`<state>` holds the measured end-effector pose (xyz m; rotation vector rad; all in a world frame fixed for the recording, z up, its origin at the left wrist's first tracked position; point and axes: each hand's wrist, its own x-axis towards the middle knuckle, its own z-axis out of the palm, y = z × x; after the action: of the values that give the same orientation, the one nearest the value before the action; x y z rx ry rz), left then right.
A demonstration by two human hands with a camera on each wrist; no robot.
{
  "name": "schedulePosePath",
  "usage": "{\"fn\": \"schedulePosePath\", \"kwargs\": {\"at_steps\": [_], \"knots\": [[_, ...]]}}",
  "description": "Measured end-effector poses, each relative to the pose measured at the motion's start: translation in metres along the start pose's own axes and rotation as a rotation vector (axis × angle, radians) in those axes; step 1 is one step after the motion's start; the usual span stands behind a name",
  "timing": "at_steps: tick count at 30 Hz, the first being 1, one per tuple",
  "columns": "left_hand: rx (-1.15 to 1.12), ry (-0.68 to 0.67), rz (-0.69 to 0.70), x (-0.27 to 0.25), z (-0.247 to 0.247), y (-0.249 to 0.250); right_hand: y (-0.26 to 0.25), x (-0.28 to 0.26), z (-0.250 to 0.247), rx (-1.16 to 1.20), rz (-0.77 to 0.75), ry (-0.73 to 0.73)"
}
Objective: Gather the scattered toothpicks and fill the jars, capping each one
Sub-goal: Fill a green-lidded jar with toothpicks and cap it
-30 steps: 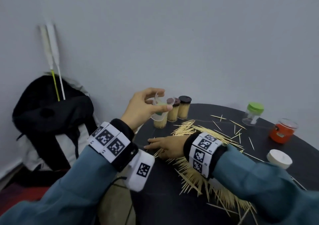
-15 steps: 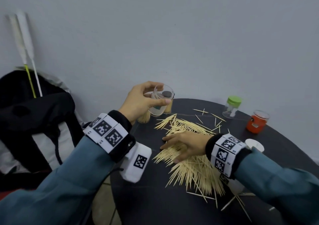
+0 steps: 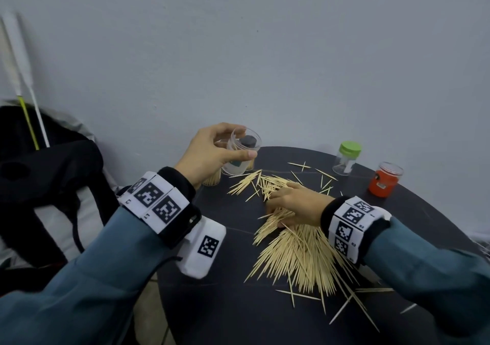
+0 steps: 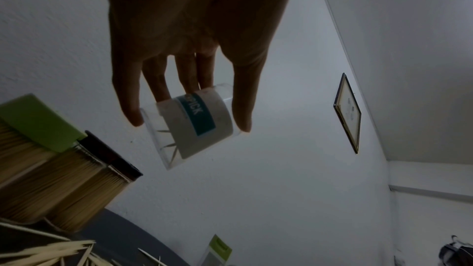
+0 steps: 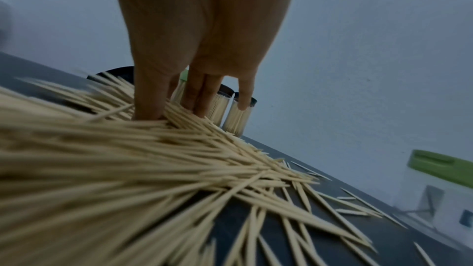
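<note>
Hiding filled jars (image 3: pixel 212 180): left hand (image 3: pixel 212 154)

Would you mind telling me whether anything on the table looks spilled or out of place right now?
Yes: toothpicks lie spilled in a loose heap across the dark table, with strays toward the green-capped jar. The right hand rests on the heap. The left hand holds a nearly empty clear jar, tilted above the table.

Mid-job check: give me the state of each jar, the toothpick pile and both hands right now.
Clear jar: uncapped, nearly empty, held tilted above the table.
Left hand: grips the clear jar.
Right hand: fingers down on the toothpick pile.
Green-lidded jar: capped, looks empty.
Orange jar: uncapped.
Filled jars: capped.
</note>
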<state>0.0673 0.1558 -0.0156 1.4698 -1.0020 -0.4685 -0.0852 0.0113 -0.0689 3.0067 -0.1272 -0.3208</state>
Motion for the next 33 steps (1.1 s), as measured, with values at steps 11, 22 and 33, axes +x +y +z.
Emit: {"fn": "schedulePosePath", "kwargs": {"at_steps": [11,22,33], "knots": [[-0.004,-0.004,0.007,0.001,-0.001,0.003,-0.002,-0.005,0.0,-0.019,-0.006,0.105],[-0.02,0.006,0.018,0.004,0.001,0.005,0.002,-0.006,0.002,0.504,0.184,0.157],[-0.004,-0.014,0.0,0.008,0.013,0.005,0.017,-0.022,-0.002,1.023,0.226,0.449]]}}
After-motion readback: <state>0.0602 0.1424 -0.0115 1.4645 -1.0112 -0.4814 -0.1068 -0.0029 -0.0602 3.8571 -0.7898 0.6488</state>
